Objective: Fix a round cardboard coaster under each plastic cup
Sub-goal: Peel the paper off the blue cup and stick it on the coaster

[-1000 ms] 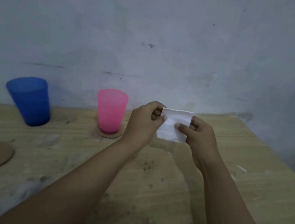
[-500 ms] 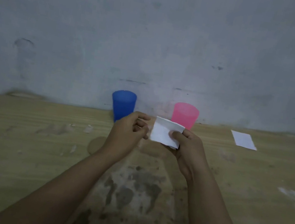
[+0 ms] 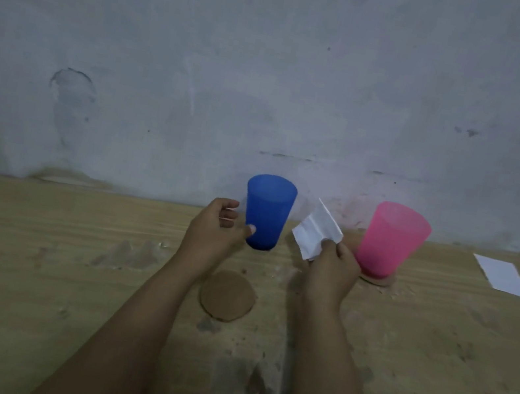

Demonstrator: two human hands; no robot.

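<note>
Now the two hands had split apart: half a second before, both pinched the small white paper piece (image 3: pixel 315 232) together in front of the cups, but the left hand (image 3: pixel 216 229) had let go and reached to the translucent blue plastic cup (image 3: pixel 268 212), thumb tip touching the cup's lower wall, fingers curled loosely beside it and not yet wrapped round it (so no real grip at this point). The right hand (image 3: pixel 331 268) alone pinched the white paper, thumb and fingers on its lower corner, the sheet held up in the air between the two cups. The blue cup stood upright on the worn wooden table (image 3: pixel 32 261) with nothing under it; its round brown cardboard coaster (image 3: pixel 228 296) lay flat and loose on the table, near the cup but apart from it, on the person's side, between the forearms. The translucent pink plastic cup (image 3: pixel 390 240) already sat on a second cardboard coaster (image 3: pixel 382 281), whose edge showed under its base, so that one looked done. Judged from this, half the task was finished and the step in hand was the blue cup: probably to lift or tip it so the paper piece (sticky or not, cannot tell) and the loose coaster could go underneath. A flat white paper sheet (image 3: pixel 505 276) lay well to the right, untouched.
</note>
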